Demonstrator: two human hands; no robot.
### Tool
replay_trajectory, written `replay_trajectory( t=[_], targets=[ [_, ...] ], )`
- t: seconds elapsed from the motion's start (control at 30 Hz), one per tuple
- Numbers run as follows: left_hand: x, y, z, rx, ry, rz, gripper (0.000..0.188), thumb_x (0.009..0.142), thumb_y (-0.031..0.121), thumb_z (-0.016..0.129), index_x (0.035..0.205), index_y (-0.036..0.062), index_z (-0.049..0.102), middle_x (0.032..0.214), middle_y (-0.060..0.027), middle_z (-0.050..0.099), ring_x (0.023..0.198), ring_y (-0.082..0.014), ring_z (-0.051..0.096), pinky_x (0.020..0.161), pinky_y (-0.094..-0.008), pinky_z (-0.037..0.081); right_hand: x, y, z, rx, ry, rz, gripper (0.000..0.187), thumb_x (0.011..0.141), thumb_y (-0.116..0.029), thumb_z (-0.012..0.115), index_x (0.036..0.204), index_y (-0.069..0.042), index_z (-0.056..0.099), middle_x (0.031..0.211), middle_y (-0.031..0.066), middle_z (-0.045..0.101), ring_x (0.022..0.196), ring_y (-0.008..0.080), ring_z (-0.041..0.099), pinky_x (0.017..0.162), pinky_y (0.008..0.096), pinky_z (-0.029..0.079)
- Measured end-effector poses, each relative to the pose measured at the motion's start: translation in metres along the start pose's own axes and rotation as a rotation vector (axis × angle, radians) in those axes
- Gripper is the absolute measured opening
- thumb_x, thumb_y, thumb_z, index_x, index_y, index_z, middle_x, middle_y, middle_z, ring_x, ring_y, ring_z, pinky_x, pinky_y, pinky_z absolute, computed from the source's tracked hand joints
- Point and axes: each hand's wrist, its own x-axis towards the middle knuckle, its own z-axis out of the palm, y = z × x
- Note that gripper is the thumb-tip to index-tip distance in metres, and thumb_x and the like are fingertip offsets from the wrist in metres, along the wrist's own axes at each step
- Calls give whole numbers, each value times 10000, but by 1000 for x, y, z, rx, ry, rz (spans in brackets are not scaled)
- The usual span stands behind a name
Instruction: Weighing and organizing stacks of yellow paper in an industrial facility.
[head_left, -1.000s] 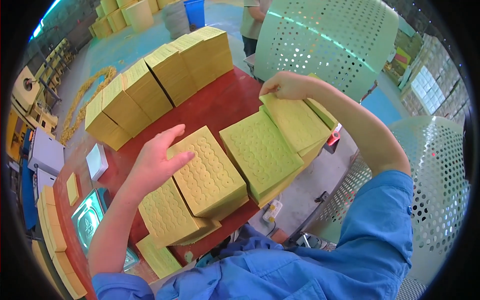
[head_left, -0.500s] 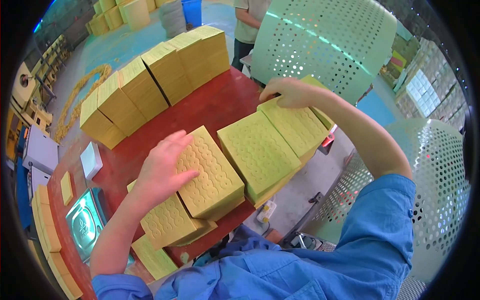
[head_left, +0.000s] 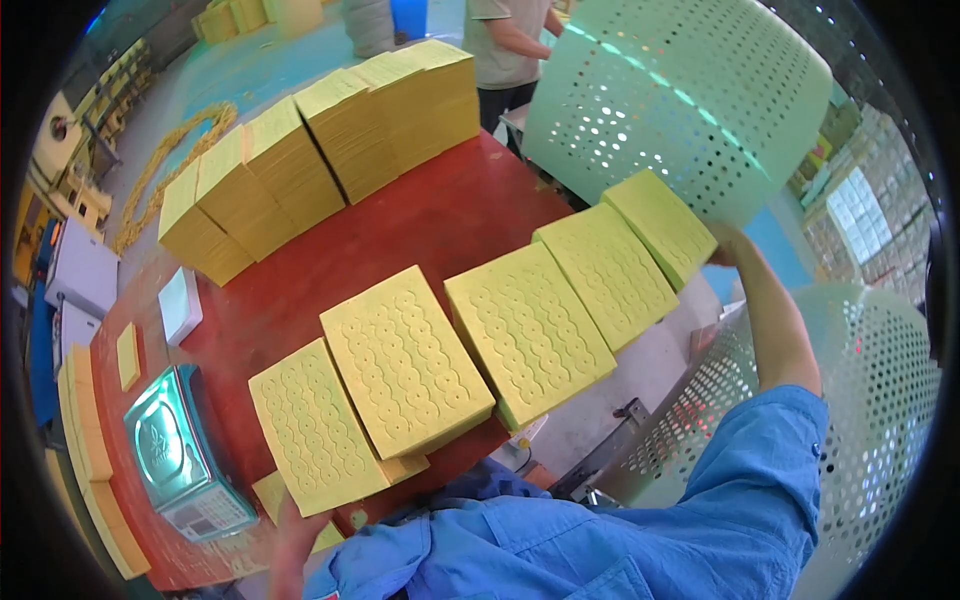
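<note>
A broad red tabletop (head_left: 400, 235) spreads beneath everything. Beyond its far right edge stands a large pale-green drum pierced with round holes (head_left: 690, 100). At the far left runs a row of tall, tightly packed yellow rectangular stacks (head_left: 390, 120). Across the near side, left to right, sit four yellow blocks embossed with wavy circles (head_left: 405, 365), then a smooth-topped yellow-green block (head_left: 660, 225) at the right end. A shiny silvery-green metal tin (head_left: 188, 450) lies near left. The right hand (head_left: 730, 245) is at the smooth-topped block's right edge, the left hand (head_left: 295, 530) at the leftmost embossed block's near corner; both hands' fingers are mostly hidden, so I cannot tell how either grips.
</note>
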Motion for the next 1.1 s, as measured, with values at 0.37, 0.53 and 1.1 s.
replay_trajectory(
  t=[0.37,0.53,1.1],
  targets=[
    [16,21,24,173,-139,-303,610,779,162,808,1311,26,543,1235,-126,626,1148,-255,607,944,-377,503,63,55,-10,13,-140,70,444,908,-413,636,1208,-87,666,1146,134,696,972,241,685,843,439,563],
    [34,4,33,178,-125,-202,610,773,168,814,1304,30,550,1231,-127,630,1144,-262,609,944,-381,503,58,61,-10,-22,-128,94,445,907,-412,636,1207,-86,666,1140,138,698,964,249,688,831,447,566],
    [75,-30,57,171,80,185,610,753,188,837,1284,42,574,1217,-130,641,1130,-289,616,944,-396,504,124,-14,35,-160,-157,45,446,904,-409,636,1205,-81,665,1118,150,704,936,278,699,792,472,577]
  ],
)
